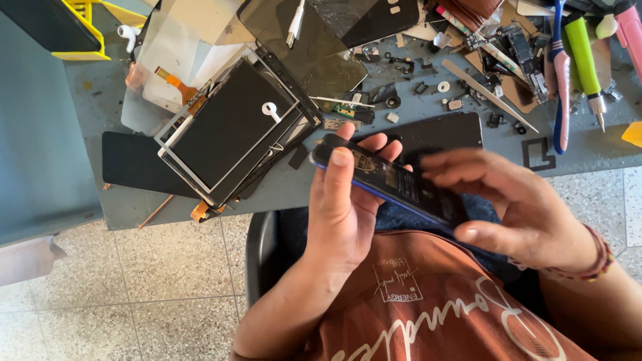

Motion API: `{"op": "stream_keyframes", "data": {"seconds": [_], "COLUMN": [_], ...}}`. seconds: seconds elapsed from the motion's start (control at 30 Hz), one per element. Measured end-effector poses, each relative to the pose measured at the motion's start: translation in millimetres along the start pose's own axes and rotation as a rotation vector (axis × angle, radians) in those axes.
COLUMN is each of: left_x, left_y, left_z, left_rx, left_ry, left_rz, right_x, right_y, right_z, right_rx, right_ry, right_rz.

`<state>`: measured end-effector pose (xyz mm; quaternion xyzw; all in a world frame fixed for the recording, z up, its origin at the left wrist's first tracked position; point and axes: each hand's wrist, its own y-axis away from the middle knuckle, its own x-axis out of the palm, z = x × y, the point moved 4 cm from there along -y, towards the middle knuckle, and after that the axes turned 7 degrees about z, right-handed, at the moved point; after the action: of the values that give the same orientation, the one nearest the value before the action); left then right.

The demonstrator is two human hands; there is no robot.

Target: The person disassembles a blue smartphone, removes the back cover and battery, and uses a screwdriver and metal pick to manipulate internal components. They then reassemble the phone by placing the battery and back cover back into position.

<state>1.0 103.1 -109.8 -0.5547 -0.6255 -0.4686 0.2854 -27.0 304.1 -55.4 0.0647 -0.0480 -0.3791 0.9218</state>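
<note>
Nearest to us was our own rust-coloured shirt (pixel 435 307), and just above it our two hands held a dark phone (pixel 391 182) over our lap, clear of the bench. Our left hand (pixel 338 217) cradled it from below, the thumb laid along its upper end and the other fingers curled round the far edge, so that the body stayed steady and tilted towards us. Our right hand (pixel 518 204) closed on the lower end, thumb beneath and fingers spread across the top; they were blurred, so we could not tell how firmly they pressed. We judged that this grip from both ends kept the flat back facing up where we could see it.

Beyond lay the grey bench (pixel 100 100), crowded with parts. A stripped tablet frame (pixel 231 130) sat at an angle just beyond our left hand. Metal tweezers (pixel 488 93), a blue toothbrush (pixel 560 80) and a green-handled screwdriver (pixel 587 60) rested to the right.
</note>
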Motion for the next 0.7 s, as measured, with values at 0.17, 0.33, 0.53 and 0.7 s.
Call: {"op": "stream_keyframes", "data": {"seconds": [0.17,0.33,0.53,0.7], "left_x": [0,15,21,23], "left_y": [-1,4,-2,-1], "left_z": [3,6,2,0], "left_rx": [-0.042,-0.058,-0.121,-0.122], "left_ry": [-0.090,-0.371,-0.441,-0.468], "left_rz": [-0.070,0.032,0.076,0.088], "right_x": [-5,-2,0,-4], "right_y": [6,14,8,7], "right_z": [-18,-34,-30,-22], "right_rx": [0.142,0.218,0.193,0.159], "right_ry": [-0.098,-0.309,-0.291,-0.266], "right_rz": [0.081,-0.003,0.050,0.167]}}
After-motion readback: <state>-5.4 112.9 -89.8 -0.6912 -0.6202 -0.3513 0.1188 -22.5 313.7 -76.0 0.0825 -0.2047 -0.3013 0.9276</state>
